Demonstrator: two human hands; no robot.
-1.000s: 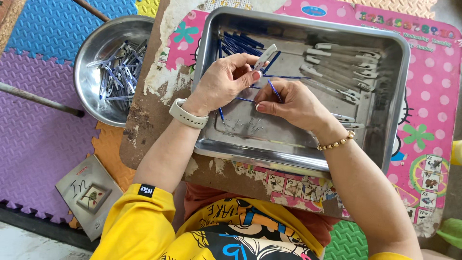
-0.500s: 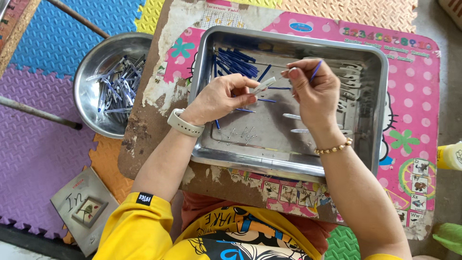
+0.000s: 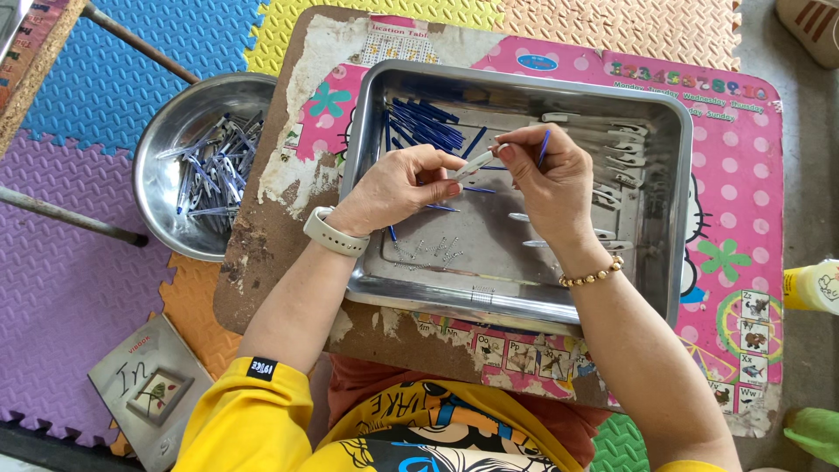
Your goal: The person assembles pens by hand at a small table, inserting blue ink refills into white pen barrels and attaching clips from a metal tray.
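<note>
Steel tray (image 3: 673,218), centre: left hand (image 3: 398,188) pinches a pale pen barrel (image 3: 474,163), long axis slanting toward the right hand (image 3: 546,179), which grips a blue refill (image 3: 544,149) just beside its tip.

A grey square booklet (image 3: 150,390) lies lower left; a yellow-capped white bottle (image 3: 813,286) stands far right.

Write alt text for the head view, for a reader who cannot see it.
Over a rectangular steel tray, the left hand and right hand hold a small silver pen barrel between them; the right also grips a thin blue refill. Blue refills and silver barrels lie in the tray; a round steel bowl of assembled pieces sits left.
</note>
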